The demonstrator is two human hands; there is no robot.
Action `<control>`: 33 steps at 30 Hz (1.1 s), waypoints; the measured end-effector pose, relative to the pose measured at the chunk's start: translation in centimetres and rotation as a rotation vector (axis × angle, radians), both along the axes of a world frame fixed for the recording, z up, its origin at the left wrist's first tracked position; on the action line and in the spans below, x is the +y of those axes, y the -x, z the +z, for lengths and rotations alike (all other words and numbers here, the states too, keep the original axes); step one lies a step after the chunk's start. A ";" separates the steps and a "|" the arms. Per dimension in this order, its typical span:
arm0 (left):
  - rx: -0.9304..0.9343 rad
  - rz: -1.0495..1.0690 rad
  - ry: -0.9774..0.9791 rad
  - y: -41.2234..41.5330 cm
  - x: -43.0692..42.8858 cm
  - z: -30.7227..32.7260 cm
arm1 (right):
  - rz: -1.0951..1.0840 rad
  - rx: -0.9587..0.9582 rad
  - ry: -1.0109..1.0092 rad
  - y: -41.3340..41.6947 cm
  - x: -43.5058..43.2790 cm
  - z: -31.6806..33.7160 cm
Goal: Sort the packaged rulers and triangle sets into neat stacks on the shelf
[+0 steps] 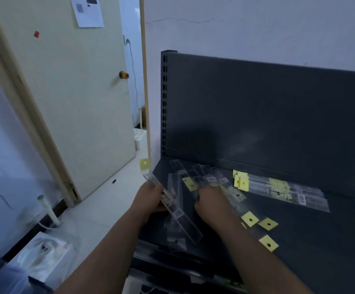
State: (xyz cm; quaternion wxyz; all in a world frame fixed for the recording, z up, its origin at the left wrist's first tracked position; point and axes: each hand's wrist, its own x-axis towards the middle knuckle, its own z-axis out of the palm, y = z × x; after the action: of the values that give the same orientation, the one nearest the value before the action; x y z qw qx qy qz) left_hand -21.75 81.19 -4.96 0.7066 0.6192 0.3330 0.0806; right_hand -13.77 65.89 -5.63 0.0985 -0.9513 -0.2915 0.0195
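Grips one packaged ruler (180,215) in the left hand (151,196), well left of the neat stack (284,189), with fingers curled round its middle, likely to lift it clear of the jumble. Reaches the right hand (210,200) into the loose pile (204,179) just left of that stack, hiding the fingers under the knuckles: cannot tell whether clamped or apart. Keeps the stack squared along the rear of the shelf (320,240), probably as an alignment guide.

shelf (320,240): dark grey metal, matt, smooth.
ruler packs (286,190): clear plastic sleeves, glossy.
hang tabs (249,219): yellow card, matt.
door (77,102): painted, matt.
doorknob (123,75): shiny brass-coloured metal.
notice (87,9) on door: white paper.
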 end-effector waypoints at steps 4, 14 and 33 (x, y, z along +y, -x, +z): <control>-0.034 -0.051 0.042 -0.7 0.7 -0.8 | -0.041 -0.089 0.119 0.5 1.1 0.6; -0.116 -0.149 0.302 -1.1 2.2 -1.5 | -0.421 0.225 -0.785 0.2 -1.1 2.9; -0.007 -0.550 0.217 -0.4 0.5 2.0 | -0.207 0.156 -0.533 -1.9 -4.0 3.3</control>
State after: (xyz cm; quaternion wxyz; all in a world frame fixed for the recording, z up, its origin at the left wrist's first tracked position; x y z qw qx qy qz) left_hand -21.35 81.71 -2.94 0.7650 0.6069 0.1567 -0.1480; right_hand -11.91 61.84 -2.35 0.3684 -0.9122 -0.1791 0.0054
